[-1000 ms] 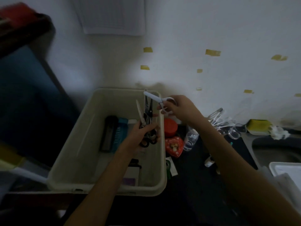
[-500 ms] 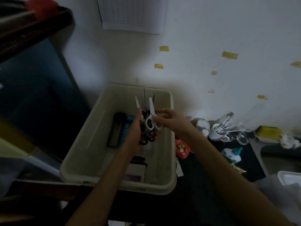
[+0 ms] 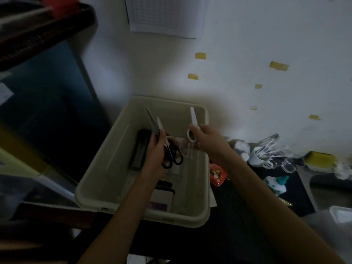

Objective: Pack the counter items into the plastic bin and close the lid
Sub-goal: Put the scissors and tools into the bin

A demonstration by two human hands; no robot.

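Observation:
A beige plastic bin [image 3: 200, 216] stands open on the dark counter, with no lid in sight. Over its middle, my left hand [image 3: 157, 155] grips a bundle of scissors [image 3: 172, 157] with black handles, blades pointing up and away. My right hand [image 3: 205, 139] holds a pair of white scissors [image 3: 193, 121] by the handle over the bin's right side, blade up. On the bin floor lie a long black case [image 3: 140, 149], a small clear item and a dark flat packet near the front.
Right of the bin on the counter lie a red heart-shaped tin [image 3: 217, 173], a white cup of utensils [image 3: 260, 157], a glue bottle [image 3: 276, 184], clear glasses, a yellow sponge [image 3: 320, 159] and a sink edge [image 3: 312, 185]. The wall is close behind. A dark cabinet stands left.
My right hand brought the white scissors against the bundle in my left hand, then drew them apart to the right. The camera moved left and closer to the bin.

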